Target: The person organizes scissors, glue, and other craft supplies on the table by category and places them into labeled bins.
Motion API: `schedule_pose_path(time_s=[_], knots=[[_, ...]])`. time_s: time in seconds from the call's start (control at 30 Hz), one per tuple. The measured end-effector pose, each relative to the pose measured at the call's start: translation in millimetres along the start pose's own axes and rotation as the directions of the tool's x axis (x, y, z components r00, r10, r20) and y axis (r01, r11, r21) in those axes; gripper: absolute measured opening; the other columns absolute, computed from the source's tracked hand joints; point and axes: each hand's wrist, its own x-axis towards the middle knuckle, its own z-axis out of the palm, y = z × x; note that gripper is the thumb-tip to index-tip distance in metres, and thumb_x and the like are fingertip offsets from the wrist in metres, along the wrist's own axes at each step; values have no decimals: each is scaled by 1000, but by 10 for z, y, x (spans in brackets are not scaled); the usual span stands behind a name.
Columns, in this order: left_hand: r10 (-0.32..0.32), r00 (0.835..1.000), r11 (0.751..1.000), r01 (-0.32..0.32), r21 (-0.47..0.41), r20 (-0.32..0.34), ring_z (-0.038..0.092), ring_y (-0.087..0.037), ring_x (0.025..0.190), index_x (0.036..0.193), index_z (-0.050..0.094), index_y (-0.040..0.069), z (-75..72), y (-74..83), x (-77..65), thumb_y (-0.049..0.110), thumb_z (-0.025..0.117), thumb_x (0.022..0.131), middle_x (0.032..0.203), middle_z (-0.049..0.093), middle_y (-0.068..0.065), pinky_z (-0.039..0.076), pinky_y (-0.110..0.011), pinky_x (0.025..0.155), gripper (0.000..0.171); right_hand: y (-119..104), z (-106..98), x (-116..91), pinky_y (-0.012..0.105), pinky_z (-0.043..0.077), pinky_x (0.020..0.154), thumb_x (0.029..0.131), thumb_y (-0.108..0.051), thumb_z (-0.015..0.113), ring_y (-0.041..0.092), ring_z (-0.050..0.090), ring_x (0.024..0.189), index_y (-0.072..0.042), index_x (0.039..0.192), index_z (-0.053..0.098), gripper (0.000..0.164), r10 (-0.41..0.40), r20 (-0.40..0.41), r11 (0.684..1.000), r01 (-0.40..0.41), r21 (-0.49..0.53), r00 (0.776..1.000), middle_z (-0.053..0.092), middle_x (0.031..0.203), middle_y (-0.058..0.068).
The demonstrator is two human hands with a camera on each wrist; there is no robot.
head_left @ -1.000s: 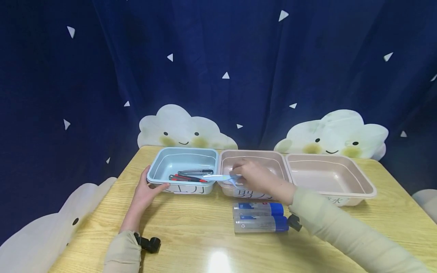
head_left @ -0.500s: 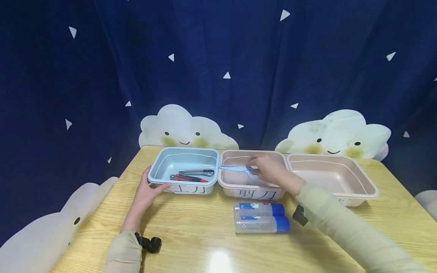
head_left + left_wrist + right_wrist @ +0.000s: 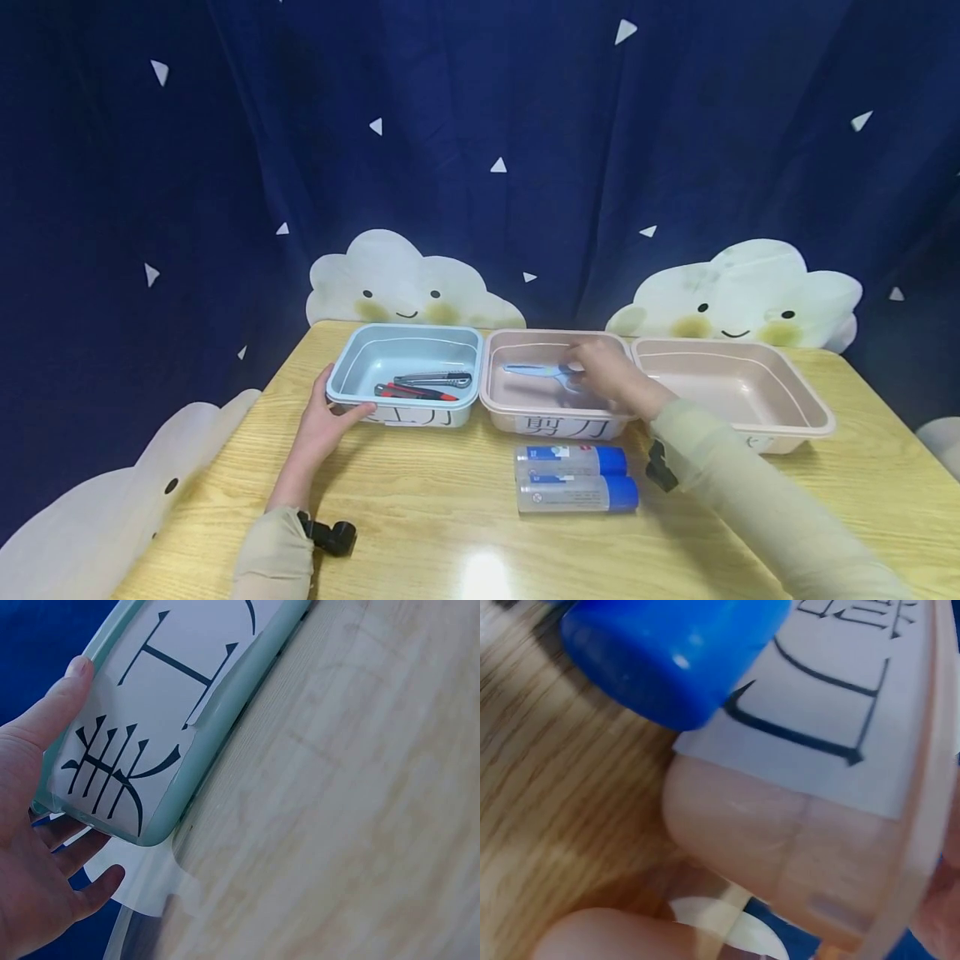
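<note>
My left hand (image 3: 318,425) grips the front left corner of a light blue bin (image 3: 405,330), thumb (image 3: 69,694) on its labelled front. In that bin lie a grey utility knife (image 3: 432,379) and red-and-black utility knives (image 3: 415,392). Inside the pink middle bin (image 3: 498,422), my right hand (image 3: 606,372) pinches light blue scissors (image 3: 534,370) by the handle end. Their blades point left, and the fingertips are blurred. The right wrist view shows mostly the outside of a pink bin (image 3: 735,806); the scissors are out of sight there.
Another pink bin (image 3: 806,417) stands at the right end of the row. Two clear glue bottles with blue caps, a rear one (image 3: 562,460) and a front one (image 3: 566,495), lie before the middle bin. A dark blue curtain (image 3: 450,150) hangs behind the wooden table (image 3: 405,517).
My right hand has carried the scissors rightward, from over the edge between the blue and middle bins down into the middle bin. The left hand keeps its hold on the blue bin.
</note>
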Motion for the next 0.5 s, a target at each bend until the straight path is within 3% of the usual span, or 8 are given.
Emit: schedule_pose_path(time_s=[0.13, 0.33, 0.5], knots=[[-5, 1000, 1000, 5, 6, -3, 32, -36, 126, 146, 7, 14, 0, 4, -1, 27, 76, 74, 145, 26, -16, 26, -49, 105, 101, 39, 73, 7, 37, 48, 71, 65, -11, 78, 23, 62, 79, -12, 83, 73, 19, 45, 54, 999, -45, -10, 998, 69, 84, 3], [-26, 1000, 1000, 27, 15, -5, 34, -35, 124, 147, 7, 17, 10, 13, -3, 28, 76, 73, 145, 27, -15, 28, -48, 103, 101, 82, 182, 2, 42, 46, 83, 65, -8, 77, 28, 61, 92, -8, 90, 73, 25, 136, 168, 987, -148, 59, 976, 69, 92, 8], [-17, 1000, 1000, 17, 1, -9, 35, -35, 124, 147, 8, 16, 6, 2, -7, 27, 76, 73, 144, 28, -16, 28, -46, 103, 100, 114, 264, 1, 44, 45, 88, 67, -7, 76, 30, 59, 97, -7, 92, 72, 26, 189, 208, 970, -215, 112, 960, 68, 95, 10]])
